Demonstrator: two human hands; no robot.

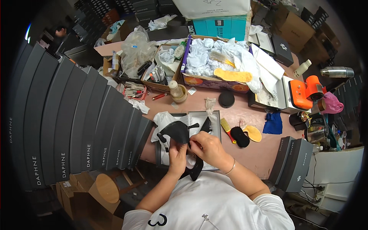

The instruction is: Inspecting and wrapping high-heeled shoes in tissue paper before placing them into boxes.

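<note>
Above an open grey box (214, 115), black shoe (177, 132) between both hands, left hand (177, 155) and right hand (209, 147) pinching it.

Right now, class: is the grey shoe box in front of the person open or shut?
Open. The grey shoe box has no lid on; white tissue paper shows inside it, beneath the black shoe both hands hold.

Matt black leather-like shoe (177, 132), crinkled white tissue paper (164, 119), smooth grey cardboard box (199, 115), round wooden stool (107, 188).
</note>
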